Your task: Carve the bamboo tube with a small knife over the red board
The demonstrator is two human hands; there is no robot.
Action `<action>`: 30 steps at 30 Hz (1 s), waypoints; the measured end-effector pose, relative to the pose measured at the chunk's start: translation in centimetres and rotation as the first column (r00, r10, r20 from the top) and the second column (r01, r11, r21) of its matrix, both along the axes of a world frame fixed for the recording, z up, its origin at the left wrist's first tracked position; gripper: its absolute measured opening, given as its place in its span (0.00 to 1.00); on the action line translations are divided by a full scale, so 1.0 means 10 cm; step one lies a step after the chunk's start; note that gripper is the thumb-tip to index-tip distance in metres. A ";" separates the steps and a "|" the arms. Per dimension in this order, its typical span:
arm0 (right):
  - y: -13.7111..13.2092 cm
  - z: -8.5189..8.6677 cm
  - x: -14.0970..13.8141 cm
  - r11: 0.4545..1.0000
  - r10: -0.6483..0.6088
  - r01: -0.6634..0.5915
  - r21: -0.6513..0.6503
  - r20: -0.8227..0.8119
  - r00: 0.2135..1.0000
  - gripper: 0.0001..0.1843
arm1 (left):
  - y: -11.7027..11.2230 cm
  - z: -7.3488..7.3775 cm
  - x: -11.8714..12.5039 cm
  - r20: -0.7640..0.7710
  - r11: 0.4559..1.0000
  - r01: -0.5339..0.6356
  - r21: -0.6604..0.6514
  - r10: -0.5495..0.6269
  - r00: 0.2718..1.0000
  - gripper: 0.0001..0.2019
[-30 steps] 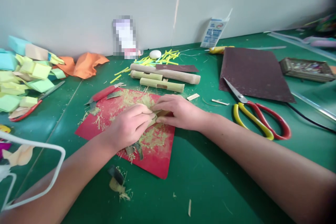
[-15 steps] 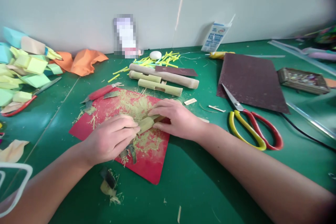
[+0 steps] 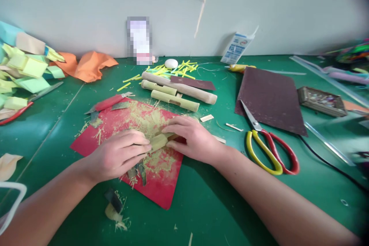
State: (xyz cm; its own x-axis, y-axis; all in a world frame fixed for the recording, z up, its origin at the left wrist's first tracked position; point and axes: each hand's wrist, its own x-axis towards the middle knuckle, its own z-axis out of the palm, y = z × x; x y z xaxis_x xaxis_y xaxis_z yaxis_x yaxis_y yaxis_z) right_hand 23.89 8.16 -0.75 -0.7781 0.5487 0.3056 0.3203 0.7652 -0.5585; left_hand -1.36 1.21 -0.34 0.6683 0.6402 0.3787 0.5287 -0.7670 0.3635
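Pale green bamboo tube (image 3: 158, 143) over a red rectangular sheet (image 3: 160, 196) strewn with fine pale dust (image 3: 164, 160); bare left hand (image 3: 119, 153) closed on its left end, bare right hand (image 3: 193, 138) gripping its right end; beyond, two pale notched bamboo tubes (image 3: 187, 104); at right, metal scissors with red and yellow handles (image 3: 256, 125)

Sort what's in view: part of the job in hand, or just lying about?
Likely in the job:
- pale green piece, gripped by the right hand, left hand at its end
- red sheet beneath, strewn with shavings
- possibly the two notched tubes and red-handled cutter nearby

Apparently just lying about:
- scissors
- orange paper
- folded paper pieces
- white egg-shaped object
- carton by the wall
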 end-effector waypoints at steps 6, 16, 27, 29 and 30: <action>0.01 -0.01 -0.02 0.999 -0.013 0.012 -0.030 -0.020 1.000 0.13 | 0.12 -0.04 0.25 0.138 0.997 -0.073 -0.036 0.078 0.987 0.12; 0.02 0.01 -0.02 0.997 -0.015 0.015 -0.074 -0.007 1.000 0.15 | 0.05 0.02 0.05 0.109 0.997 -0.035 -0.070 0.042 0.993 0.13; 0.05 0.07 -0.03 0.997 0.001 0.002 -0.073 0.050 0.999 0.12 | 0.06 -0.03 0.03 0.105 0.994 -0.063 -0.093 0.073 0.992 0.13; 0.06 0.06 -0.03 0.997 0.004 0.000 -0.073 0.058 0.998 0.12 | 0.07 -0.03 0.04 0.119 0.993 -0.064 -0.098 0.076 0.990 0.13; 0.07 0.06 -0.03 0.997 0.004 0.001 -0.072 0.058 0.998 0.12 | 0.07 -0.03 0.05 0.123 0.993 -0.066 -0.100 0.078 0.989 0.13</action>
